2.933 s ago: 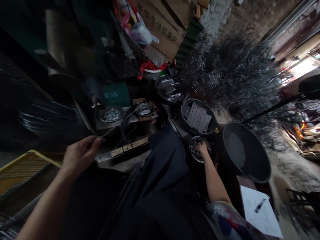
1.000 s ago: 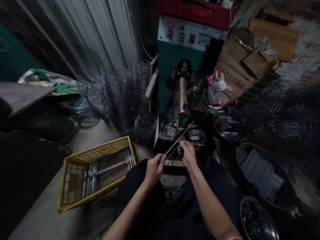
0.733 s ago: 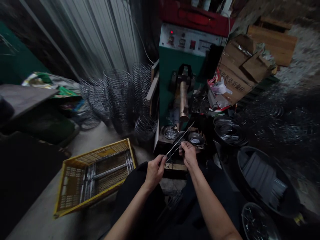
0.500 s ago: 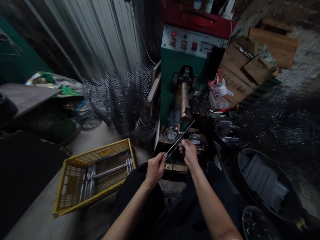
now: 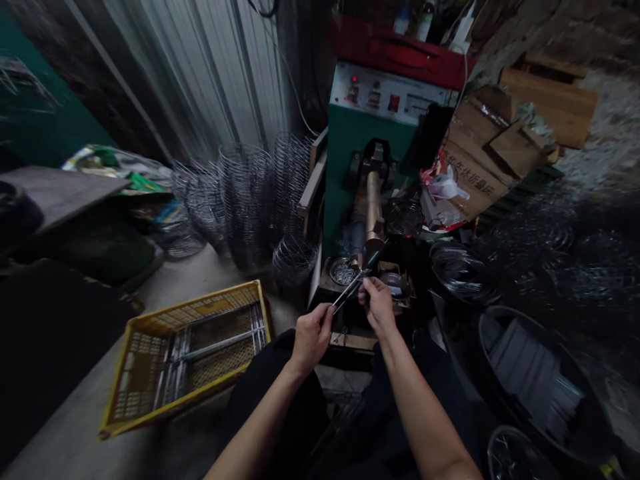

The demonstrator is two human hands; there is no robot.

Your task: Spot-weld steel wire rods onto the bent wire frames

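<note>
My left hand (image 5: 313, 335) pinches the near end of a thin metal rod (image 5: 346, 293), which slants up and away to the right. Its far part lies under the copper-coloured arm (image 5: 374, 207) of a green machine (image 5: 337, 180); whether they touch cannot be made out. Close to the rod's far part, my right hand (image 5: 379, 305) has its thumb and fingertips pressed together on something too small and dark to name. A round dish (image 5: 342, 271) of small metal pieces sits just left of the machine's lower tip. Another dish (image 5: 395, 283) lies beyond my right hand.
On the left floor stands a yellow crate (image 5: 193, 303) with metal rods inside. Wire baskets (image 5: 245, 200) are stacked behind it. To the right are a wire coil (image 5: 463, 270), a black tub (image 5: 595, 407) of flat strips and a cardboard box (image 5: 475, 170).
The view has tilted slightly, so the machine sits a little lower and further right. The rod's far end now reads lower, by the machine's tip. Both hands keep their pinch.
</note>
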